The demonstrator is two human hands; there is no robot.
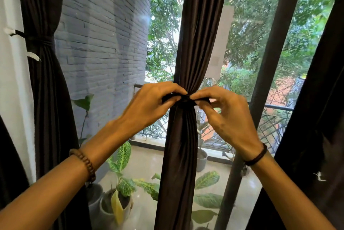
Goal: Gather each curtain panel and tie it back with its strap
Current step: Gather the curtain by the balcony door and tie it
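Dark left curtain panel (pixel 43 73) hangs cinched by its tieback (pixel 40 40) beside the white wall. Left hand (pixel 149 107) pinches one end of the black strap (pixel 183 99) wrapped round the gathered middle panel (pixel 197 43); right hand (pixel 226 116) pinches the other end. A third panel (pixel 316 118) hangs at far right.

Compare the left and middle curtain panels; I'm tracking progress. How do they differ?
Left panel: tied strap hooked to the wall, untouched. Middle panel: strap pinched by left hand and right hand. Left panel hangs at the wall, middle panel before the glass. Both are dark and gathered.
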